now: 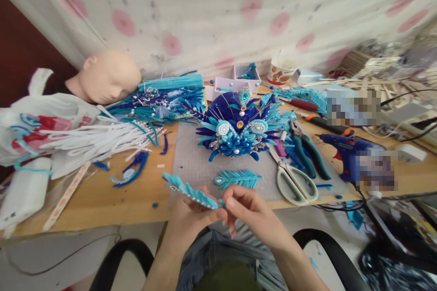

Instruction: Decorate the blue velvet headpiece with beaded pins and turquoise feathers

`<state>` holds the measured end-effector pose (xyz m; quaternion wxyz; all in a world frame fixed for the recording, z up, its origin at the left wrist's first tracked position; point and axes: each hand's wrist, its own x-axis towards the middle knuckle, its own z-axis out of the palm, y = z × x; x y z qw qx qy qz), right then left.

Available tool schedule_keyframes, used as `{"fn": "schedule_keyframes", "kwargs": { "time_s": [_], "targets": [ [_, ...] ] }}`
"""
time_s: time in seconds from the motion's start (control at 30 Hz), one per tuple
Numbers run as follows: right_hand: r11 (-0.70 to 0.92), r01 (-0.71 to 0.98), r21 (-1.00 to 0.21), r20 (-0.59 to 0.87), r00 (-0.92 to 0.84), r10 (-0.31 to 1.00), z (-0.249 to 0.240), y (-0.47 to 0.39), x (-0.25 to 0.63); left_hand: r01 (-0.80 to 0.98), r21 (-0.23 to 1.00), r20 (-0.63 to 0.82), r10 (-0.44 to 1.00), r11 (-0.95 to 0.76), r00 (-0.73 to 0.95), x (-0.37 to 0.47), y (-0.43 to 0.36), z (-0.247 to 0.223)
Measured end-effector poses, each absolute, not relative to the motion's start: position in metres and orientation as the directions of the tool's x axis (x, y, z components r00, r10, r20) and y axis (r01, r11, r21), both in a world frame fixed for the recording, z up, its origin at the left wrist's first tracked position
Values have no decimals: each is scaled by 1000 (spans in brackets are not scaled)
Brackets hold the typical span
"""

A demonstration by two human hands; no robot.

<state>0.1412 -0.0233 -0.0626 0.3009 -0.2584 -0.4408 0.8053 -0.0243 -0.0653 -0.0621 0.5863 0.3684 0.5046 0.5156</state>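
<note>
Two bare hands meet above the near edge of the worktop (133, 204) in the head view. The left hand (191, 217) is closed on a light-blue feather piece (194, 194), held slanting down to the right; the right hand (248, 211) pinches its right end. Just beyond, a second feather piece (239, 179) lies on a grey mat (186, 157), with a large blue ornament (237, 138) farther back. Scissors (296, 185), pliers (309, 154) and a glue gun (348, 154) lie right; a mannequin head (106, 76) rests far left.
</note>
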Motion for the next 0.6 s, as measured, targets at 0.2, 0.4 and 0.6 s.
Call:
{"fn": "schedule_keyframes", "kwargs": {
  "time_s": [0.2, 0.4, 0.6],
  "targets": [
    [-467, -293, -835, -185, -649, 738, -61, -30, 131, -316, 922, -272, 955, 224, -117, -16, -70, -56],
    [-444, -438, -782, -230, -460, 858, -70, -41, 115, -244, 958, -217, 940, 153, -263, -9, -73, -55],
    [-435, -333, -836, -239, -493, 837, -64, -43, 120, -127, 991, -59, 974, 31, -220, -16, -76, -58]
  ]
}}
